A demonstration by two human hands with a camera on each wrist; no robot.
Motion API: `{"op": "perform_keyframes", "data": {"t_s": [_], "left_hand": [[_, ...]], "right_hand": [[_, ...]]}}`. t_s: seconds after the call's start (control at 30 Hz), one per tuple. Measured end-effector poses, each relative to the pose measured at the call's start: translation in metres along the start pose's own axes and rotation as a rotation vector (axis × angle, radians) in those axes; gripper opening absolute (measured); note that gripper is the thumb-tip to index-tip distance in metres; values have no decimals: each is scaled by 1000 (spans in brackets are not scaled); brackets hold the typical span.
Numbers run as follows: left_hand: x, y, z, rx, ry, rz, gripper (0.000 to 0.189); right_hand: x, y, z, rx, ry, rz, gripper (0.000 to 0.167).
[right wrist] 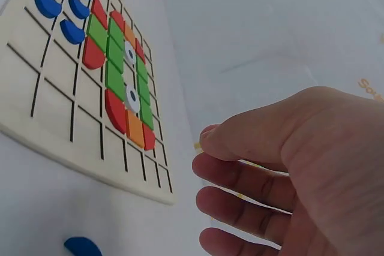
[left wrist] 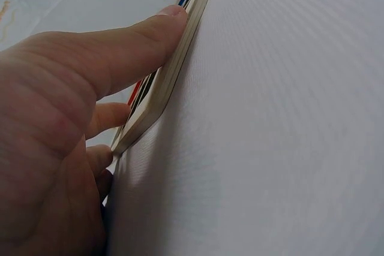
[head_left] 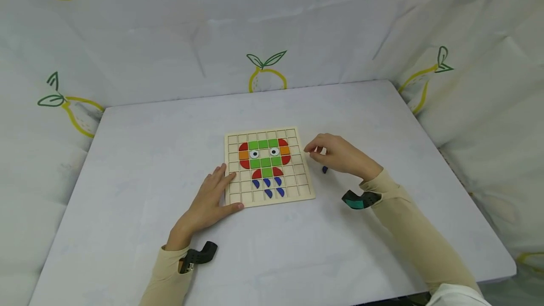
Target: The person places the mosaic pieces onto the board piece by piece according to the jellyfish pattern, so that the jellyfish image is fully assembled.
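A square wooden grid board (head_left: 303, 191) lies on the table, bearing green, red and orange pieces with two round eye pieces (head_left: 254, 154). Below these sit several blue half-round pieces (head_left: 267, 182). My left hand (head_left: 207, 202) rests at the board's near left corner, thumb and fingertips on its edge with the fingers spread. Just off the board's right side hovers my right hand (head_left: 342, 155), its fingers loosely bent. In the right wrist view nothing shows between thumb (right wrist: 222, 142) and fingers. One loose blue half-round piece (head_left: 325, 169) lies on the table below that hand.
The white table (head_left: 140, 164) stretches around the board on all sides. White cloth (head_left: 161, 41) with lemon prints hangs behind it and at both sides. Each wrist carries a black camera mount (head_left: 361, 199).
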State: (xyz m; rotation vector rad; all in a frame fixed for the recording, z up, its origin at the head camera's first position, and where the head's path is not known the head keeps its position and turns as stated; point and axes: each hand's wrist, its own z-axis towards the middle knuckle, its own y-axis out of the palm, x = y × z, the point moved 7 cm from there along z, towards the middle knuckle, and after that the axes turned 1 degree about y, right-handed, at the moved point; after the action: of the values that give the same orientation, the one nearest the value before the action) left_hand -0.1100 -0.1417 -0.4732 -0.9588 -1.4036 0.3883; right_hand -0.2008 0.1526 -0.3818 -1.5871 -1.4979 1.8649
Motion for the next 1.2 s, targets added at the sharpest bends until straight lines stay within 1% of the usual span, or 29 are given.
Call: {"op": "perform_keyframes", "data": {"t_s": [0.23, 0.37, 0.5, 0.63, 0.73, 0.83, 0.93, 1.1, 1.2], "left_hand": [[-1, 0, -1, 4, 1, 1, 90], [0, 0, -1, 3, 3, -1, 90], [0, -1, -1, -1, 3, -1, 90], [1, -1, 0, -3, 4, -1, 90], [0, -1, 0, -5, 1, 4, 90], [0, -1, 0, -6, -1, 5, 90], [-1, -1, 0, -5, -2, 2, 90], [0, 0, -1, -7, -3, -4, 90], [0, 0, -1, -8, -3, -7, 90]], "right_hand": [[21, 9, -9, -67, 61, -87, 26], [31, 14, -16, -91, 72, -134, 27], [38, 19, -23, -102, 76, -142, 30], [45, 26, -28, -116, 122, -143, 34], [46, 30, -31, -93, 128, -183, 33], [44, 30, -31, -48, 111, -241, 28], [44, 30, -31, -21, 101, -265, 23], [44, 31, -28, -6, 88, -263, 14], [42, 30, -26, 3, 77, -218, 11]]}}
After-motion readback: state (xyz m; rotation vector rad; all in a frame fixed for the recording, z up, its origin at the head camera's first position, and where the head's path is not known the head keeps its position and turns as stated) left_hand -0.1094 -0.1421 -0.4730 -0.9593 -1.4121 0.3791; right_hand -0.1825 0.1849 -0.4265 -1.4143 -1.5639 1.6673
